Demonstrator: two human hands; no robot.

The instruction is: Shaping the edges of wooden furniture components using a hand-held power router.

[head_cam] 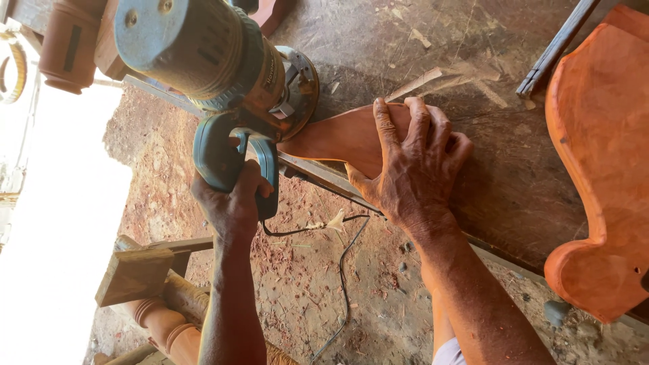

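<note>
My left hand (233,203) grips the teal handle of a blue electric router (216,61). The router's round base rests on the tip of a flat, curved reddish wood piece (331,138) that lies at the edge of the worn wooden workbench (487,182). My right hand (412,165) lies flat on that wood piece with fingers spread, pressing it onto the bench, just right of the router. The router's black cord (345,270) hangs from the handle toward the floor.
A larger carved, curved reddish wood panel (598,169) lies on the bench at right. Turned wooden legs (162,321) and a wood block (132,274) sit below left. Sawdust and shavings cover the ground (304,290). A dark wooden bar (558,44) lies at the upper right.
</note>
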